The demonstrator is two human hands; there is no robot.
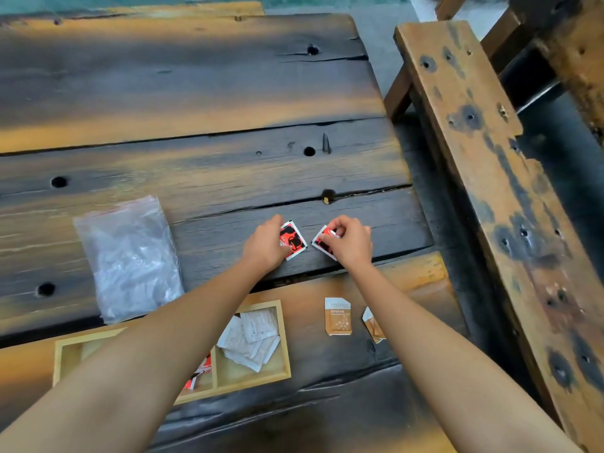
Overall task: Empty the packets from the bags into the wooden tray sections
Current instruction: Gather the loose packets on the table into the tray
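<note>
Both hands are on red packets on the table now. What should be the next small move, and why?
Probably lift both red packets and carry them back to the wooden tray. The left hand and right hand each pinch a red packet on the table, and the tray's middle section already shows red packets.

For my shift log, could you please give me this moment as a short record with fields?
left hand: on a red packet on the table
right hand: pinching another red packet
tray: white packets in right section, red ones in the middle
plastic bag: flat on table, left of hands
brown packets: two loose on table, right of tray
</note>
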